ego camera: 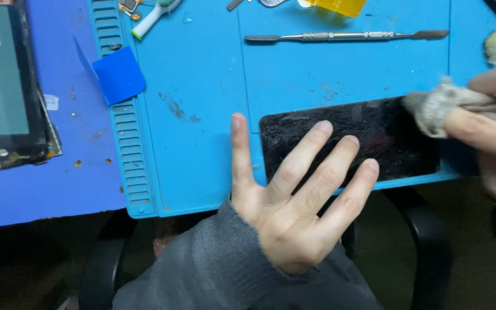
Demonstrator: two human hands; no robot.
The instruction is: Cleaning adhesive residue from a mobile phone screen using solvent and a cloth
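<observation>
Pinning the cracked black screen panel (374, 140) flat, left hand (294, 201) spreads open; right hand (489, 123) pinches a grey cloth (437, 106) (thin, brittle glass, probably best gripped by its edges).

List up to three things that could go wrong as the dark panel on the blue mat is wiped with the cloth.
1. The black panel looks scratched or cracked; the left hand pressing flat on it could be cut or worsen the damage.
2. The panel lies near the blue mat's front edge, so a hard stroke might push it off.
3. The cloth in the right hand may drag grit across the surface.
</observation>
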